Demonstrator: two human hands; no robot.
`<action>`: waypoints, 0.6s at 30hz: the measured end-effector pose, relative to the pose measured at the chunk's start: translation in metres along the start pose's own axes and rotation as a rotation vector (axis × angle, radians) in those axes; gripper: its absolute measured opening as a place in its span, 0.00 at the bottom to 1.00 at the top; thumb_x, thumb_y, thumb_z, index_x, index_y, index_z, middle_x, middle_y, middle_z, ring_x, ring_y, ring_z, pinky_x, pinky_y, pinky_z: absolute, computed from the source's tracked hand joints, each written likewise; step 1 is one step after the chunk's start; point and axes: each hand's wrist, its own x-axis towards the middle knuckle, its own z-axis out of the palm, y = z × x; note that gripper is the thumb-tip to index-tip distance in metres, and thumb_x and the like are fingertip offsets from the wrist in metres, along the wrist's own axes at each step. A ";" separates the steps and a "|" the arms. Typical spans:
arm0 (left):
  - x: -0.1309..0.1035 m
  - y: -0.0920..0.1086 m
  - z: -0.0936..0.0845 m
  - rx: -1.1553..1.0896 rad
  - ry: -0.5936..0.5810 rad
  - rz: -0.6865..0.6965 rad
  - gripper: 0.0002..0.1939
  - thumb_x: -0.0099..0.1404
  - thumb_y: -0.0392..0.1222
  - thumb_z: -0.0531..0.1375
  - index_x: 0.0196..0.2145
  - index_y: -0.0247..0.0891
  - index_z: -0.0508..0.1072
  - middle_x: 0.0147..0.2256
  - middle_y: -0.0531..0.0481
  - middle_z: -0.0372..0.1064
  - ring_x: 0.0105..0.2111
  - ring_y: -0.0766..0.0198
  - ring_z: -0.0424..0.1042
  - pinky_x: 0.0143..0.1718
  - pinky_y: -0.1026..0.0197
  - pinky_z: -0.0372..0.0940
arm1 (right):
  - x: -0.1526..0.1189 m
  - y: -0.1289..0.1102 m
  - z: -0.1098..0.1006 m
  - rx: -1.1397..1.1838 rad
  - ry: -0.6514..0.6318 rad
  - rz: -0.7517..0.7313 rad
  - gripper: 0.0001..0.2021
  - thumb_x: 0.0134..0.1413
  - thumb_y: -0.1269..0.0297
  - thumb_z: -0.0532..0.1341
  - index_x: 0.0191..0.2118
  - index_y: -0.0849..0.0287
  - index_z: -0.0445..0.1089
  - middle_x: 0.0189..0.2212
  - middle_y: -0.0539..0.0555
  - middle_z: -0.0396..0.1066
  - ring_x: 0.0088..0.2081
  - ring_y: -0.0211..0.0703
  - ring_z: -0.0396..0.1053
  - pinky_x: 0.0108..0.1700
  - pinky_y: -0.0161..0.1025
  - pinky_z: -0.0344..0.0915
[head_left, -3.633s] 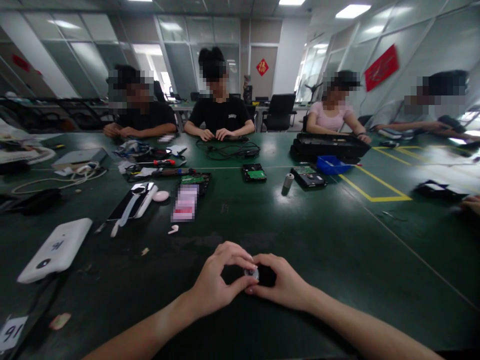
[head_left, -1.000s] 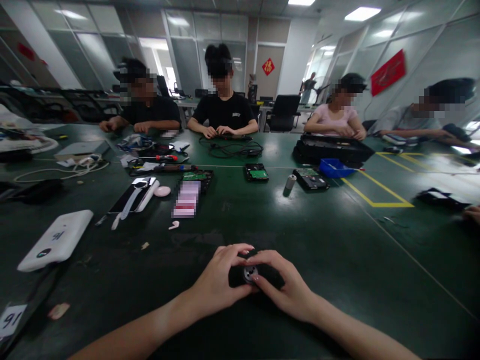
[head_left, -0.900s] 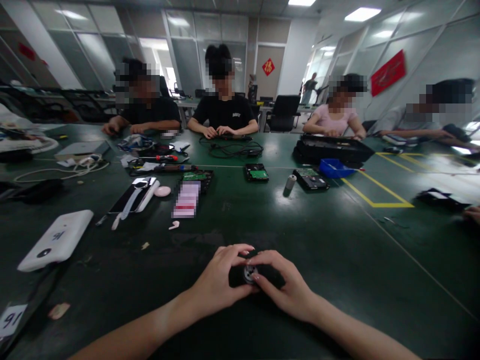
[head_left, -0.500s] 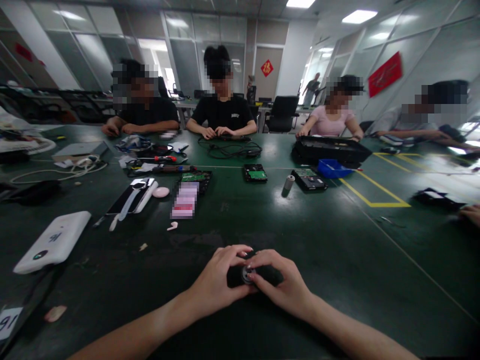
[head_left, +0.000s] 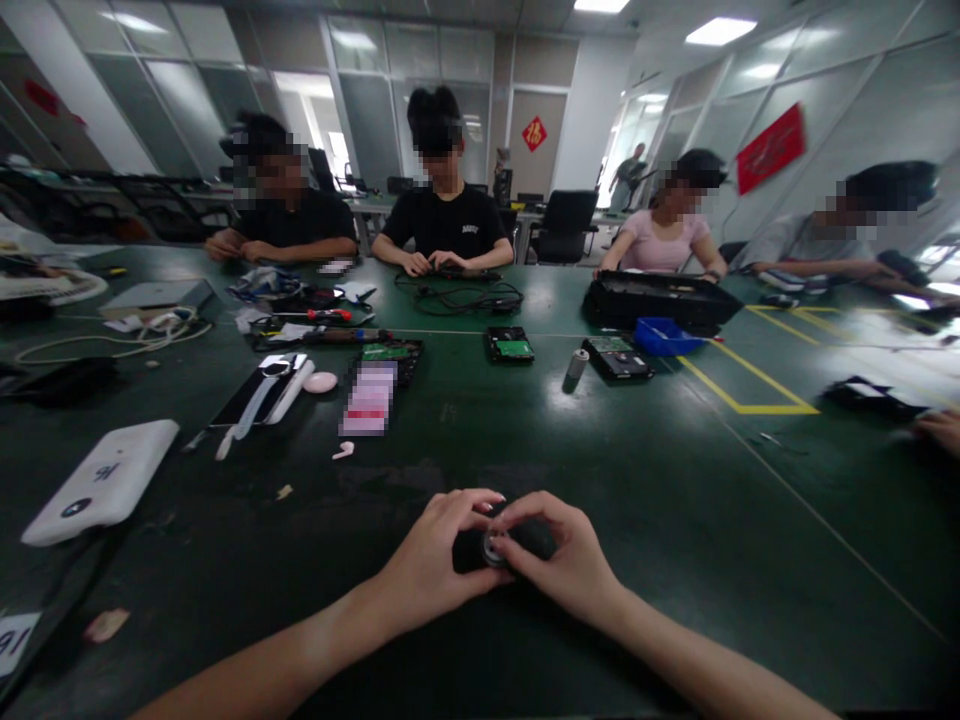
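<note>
The right thumb, at the near edge of a small round grey metallic part (head_left: 492,557) a few seconds earlier, has moved up onto its top face. The part sits between both sets of fingertips, inside the ring they form; whether it also touches the smooth dark green tabletop (head_left: 660,520) cannot be told. The bare left hand (head_left: 424,550) grasps its rim, thumb at the near side, forefinger at the far side. The bare right hand (head_left: 570,555) grips it from the right, thumb and fingertips partly covering the top face. Beyond the part and to its left lies a white plastic earbud (head_left: 343,450); farther straight beyond, a black-and-green rectangular hard drive (head_left: 511,345); beyond and to its right, an upright grey metallic cylinder (head_left: 577,363).
</note>
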 end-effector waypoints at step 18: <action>0.001 0.001 -0.001 0.042 -0.006 0.004 0.32 0.52 0.38 0.71 0.52 0.46 0.64 0.50 0.49 0.72 0.49 0.52 0.70 0.51 0.50 0.63 | -0.003 -0.005 -0.009 -0.044 -0.069 -0.108 0.14 0.50 0.73 0.64 0.44 0.56 0.68 0.38 0.53 0.74 0.40 0.43 0.73 0.45 0.40 0.70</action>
